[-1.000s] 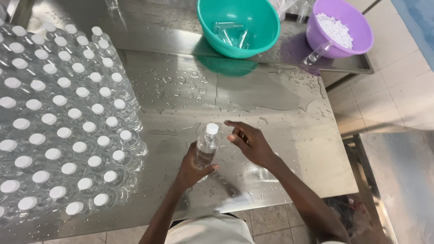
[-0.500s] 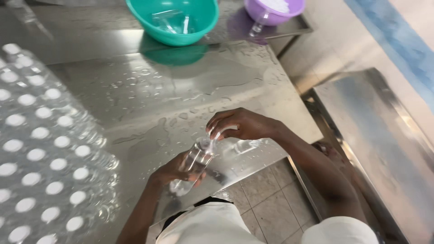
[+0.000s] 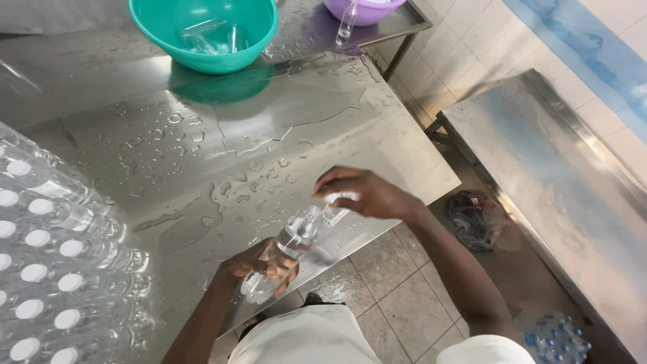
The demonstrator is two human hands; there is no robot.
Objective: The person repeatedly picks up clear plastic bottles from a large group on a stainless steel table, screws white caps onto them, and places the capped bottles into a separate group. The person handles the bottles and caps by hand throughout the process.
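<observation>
The left hand [image 3: 259,269] is wrapped around the lower body of a clear plastic bottle [image 3: 286,249], gripping it firmly and holding it tilted, its base low toward the person and its neck slanting up and to the right. The right hand [image 3: 367,194] is curled over the bottle's top, fingers bent and closed about the cap end; the cap itself is blurred and mostly hidden under the fingers, so I cannot tell how it sits on the neck. The bottle is held in the air just above the near edge of the wet steel worktop [image 3: 269,141], which is dotted with water drops and streaks.

To the left, a dense block of identical clear bottles with white caps [image 3: 47,269] stands upright on the worktop, well apart from the hands. At the far side sits a teal bowl [image 3: 202,30] with a few clear items in it, and beside it to the right a purple bowl [image 3: 364,8], only partly in view. Right of the worktop, across a strip of tiled floor [image 3: 397,283], runs a second steel bench [image 3: 559,182]. A shrink-wrapped pack of blue-capped bottles [image 3: 556,337] lies on the floor at the lower right.
</observation>
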